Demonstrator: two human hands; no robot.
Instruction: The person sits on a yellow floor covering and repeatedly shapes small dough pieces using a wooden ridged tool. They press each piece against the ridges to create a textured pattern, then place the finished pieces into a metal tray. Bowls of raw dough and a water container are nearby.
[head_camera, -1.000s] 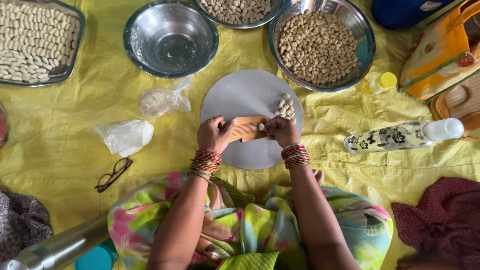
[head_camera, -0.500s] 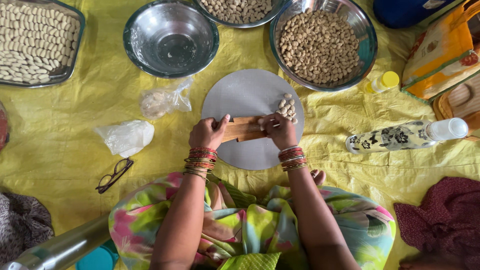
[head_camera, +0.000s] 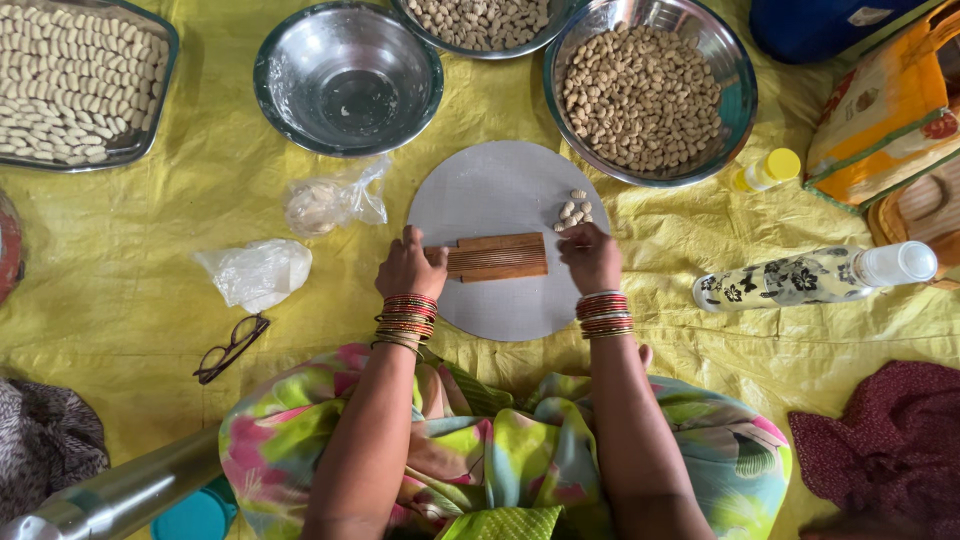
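A small ridged wooden board (head_camera: 497, 256) lies on a round grey board (head_camera: 500, 190) in front of me. My left hand (head_camera: 408, 268) grips the wooden board's left end. My right hand (head_camera: 590, 256) rests at its right end with fingers curled; whether it pinches a dough piece is hidden. A few small pale dough pieces (head_camera: 573, 208) lie on the grey board just above my right hand.
A steel bowl of brown dough pieces (head_camera: 648, 88) sits behind the board, an empty steel bowl (head_camera: 346, 78) at its left, a tray of shaped pieces (head_camera: 70, 80) far left. Two plastic bags (head_camera: 260, 270), spectacles (head_camera: 230, 346), a floral bottle (head_camera: 810, 277) and a small yellow-capped bottle (head_camera: 765, 170) lie around.
My right hand has slid from the middle of the wooden board to its right end. My left hand stays on the left end.
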